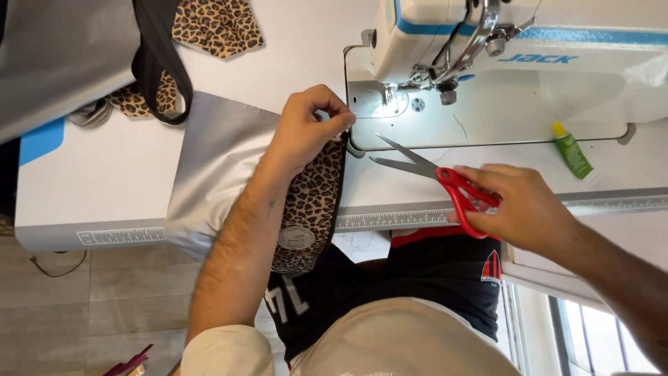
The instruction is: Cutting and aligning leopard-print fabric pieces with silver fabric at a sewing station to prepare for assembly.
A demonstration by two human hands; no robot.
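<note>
Gripping the red-handled scissors [435, 177], your right hand [518, 209] is closed through the loops, the blades parted and pointing toward the fabric edge. Your left hand [306, 129] pinches the top of the leopard-print strip [313, 202], fingers curled shut on it; the strip hangs over the table's front edge, a round grey badge [297, 237] near its lower end. Grey fabric [216, 174] lies beneath your forearm. Beyond sits the white sewing machine [487, 42], possibly with thread running to the strip. A green tube [572, 150] lies to the right.
</note>
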